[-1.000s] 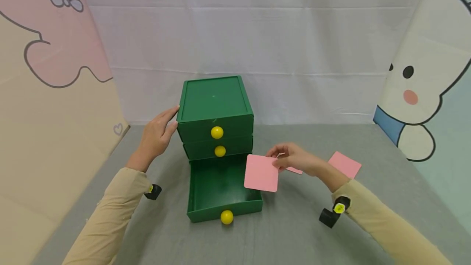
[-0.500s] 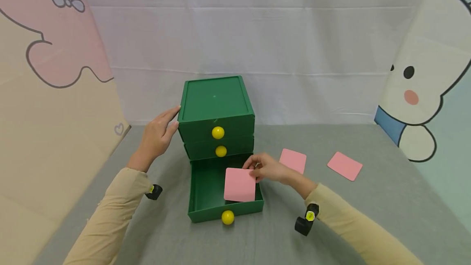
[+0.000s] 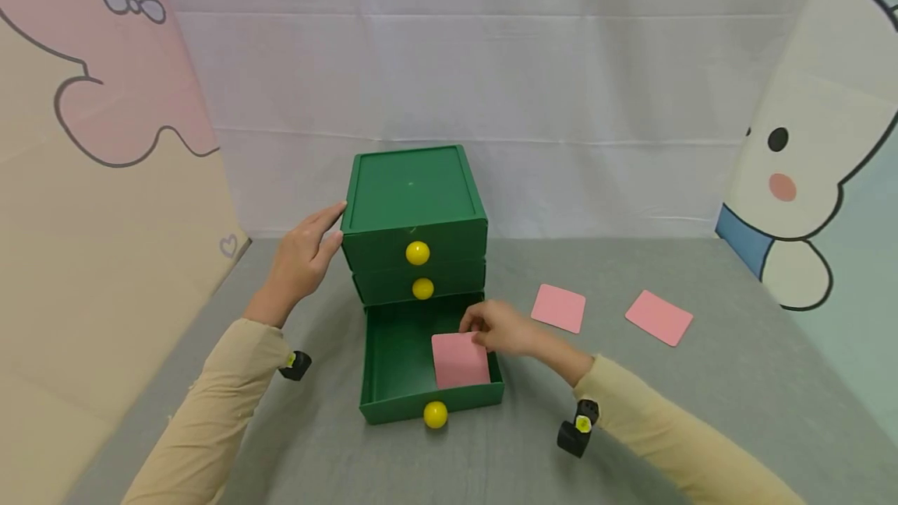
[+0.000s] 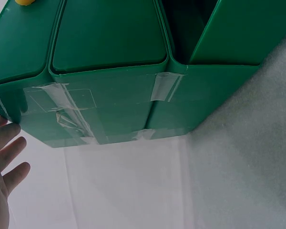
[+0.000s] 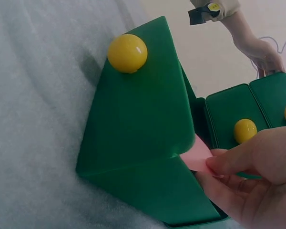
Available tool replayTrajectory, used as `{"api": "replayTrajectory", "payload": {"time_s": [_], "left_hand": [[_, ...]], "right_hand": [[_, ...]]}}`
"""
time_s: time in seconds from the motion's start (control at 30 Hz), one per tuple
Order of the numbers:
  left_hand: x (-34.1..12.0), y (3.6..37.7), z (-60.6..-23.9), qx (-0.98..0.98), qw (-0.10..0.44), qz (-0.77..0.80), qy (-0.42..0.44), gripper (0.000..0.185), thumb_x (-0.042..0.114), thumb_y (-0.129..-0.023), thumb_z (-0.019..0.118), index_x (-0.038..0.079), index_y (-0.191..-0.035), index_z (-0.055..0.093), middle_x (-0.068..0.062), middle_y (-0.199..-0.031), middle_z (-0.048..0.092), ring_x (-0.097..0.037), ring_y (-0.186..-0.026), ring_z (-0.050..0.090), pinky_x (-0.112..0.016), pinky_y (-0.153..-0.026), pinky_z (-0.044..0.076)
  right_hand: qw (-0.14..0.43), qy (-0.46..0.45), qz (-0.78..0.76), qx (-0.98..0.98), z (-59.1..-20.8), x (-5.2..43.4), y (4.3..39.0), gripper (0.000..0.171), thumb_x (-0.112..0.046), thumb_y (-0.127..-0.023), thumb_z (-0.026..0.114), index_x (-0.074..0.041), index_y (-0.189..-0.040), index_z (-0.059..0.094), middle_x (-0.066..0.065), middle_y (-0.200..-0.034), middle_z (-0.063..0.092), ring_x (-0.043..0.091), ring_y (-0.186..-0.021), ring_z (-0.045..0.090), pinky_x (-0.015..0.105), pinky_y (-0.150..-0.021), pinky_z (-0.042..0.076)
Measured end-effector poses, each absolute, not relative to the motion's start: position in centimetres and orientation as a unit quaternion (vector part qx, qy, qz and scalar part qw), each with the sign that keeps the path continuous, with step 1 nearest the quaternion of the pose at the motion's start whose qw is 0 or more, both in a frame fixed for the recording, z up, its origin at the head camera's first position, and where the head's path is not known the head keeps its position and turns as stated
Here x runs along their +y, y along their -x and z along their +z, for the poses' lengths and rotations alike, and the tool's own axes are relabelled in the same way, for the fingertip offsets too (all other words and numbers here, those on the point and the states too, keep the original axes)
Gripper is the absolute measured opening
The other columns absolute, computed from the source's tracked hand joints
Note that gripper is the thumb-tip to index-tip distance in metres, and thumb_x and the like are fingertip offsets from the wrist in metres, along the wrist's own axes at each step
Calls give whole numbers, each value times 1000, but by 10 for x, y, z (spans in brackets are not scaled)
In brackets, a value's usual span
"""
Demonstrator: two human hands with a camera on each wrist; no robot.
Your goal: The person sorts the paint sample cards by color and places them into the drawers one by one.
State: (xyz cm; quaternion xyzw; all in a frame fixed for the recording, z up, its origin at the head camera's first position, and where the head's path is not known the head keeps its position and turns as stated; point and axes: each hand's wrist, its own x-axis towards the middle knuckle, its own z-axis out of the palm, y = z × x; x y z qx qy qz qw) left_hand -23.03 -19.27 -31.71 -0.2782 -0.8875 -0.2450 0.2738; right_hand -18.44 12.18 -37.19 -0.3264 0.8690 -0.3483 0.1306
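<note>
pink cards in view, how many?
3. One card in the open bottom drawer, pinched by the right hand; two flat on the table, right of the cabinet.

bottom drawer (image 3: 393,349) gapes open, left half bare; drawer walls and stacked upper drawers (image 3: 414,256) block.

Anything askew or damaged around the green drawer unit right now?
Clear tape patches the green drawer unit on its left side, which suggests a repair. The bottom drawer stands pulled out, and the right hand holds a pink card in it. Nothing is spilled.
</note>
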Motion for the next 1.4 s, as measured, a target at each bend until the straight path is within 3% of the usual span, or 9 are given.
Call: {"api": "replayTrajectory", "payload": {"time_s": [0.37, 0.6, 0.9, 1.2, 1.4], "left_hand": [[-192, 231, -318, -886, 278, -246, 279, 46, 26, -98, 37, -2, -134, 43, -19, -132, 46, -34, -121, 44, -51, -96, 36], [-192, 231, -318, -885, 278, -247, 281, 45, 25, -98, 38, -2, -134, 43, -19, -133, 46, -34, -121, 44, -51, -96, 36], [-193, 232, -319, -884, 278, -248, 281, 45, 24, -98, 38, -1, -134, 42, -19, -133, 46, -34, -121, 43, -51, -96, 36], [-192, 232, -318, -884, 279, -245, 284, 45, 25, -98, 38, -1, -134, 42, -19, -132, 46, -34, -121, 43, -51, -96, 36], [-193, 232, -318, -883, 280, -245, 285, 44, 23, -98, 38, -2, -134, 42, -20, -132, 46, -34, -121, 44, -51, -96, 36]], "right_hand": [[101, 329, -310, 886, -370, 117, 178, 12, 9, -78, 59, 2, -86, 64, 2, -71, 56, 10, -58, 45, 18, -51, 42], [84, 344, -314, 881, -370, 120, 178, 12, 10, -77, 62, 4, -87, 64, 13, -82, 61, 13, -68, 52, 16, -58, 45], [74, 329, -324, 884, -362, 133, 177, 12, 4, -80, 62, 0, -91, 64, 8, -87, 62, 15, -76, 57, 21, -66, 49], [63, 292, -367, 881, -356, 188, 192, 17, 0, -80, 63, 3, -96, 62, 7, -86, 60, 16, -75, 55, 25, -63, 49], [87, 236, -398, 882, -361, 247, 204, 30, -8, -81, 65, 9, -105, 56, 13, -89, 56, 20, -78, 55, 28, -63, 50]]}}
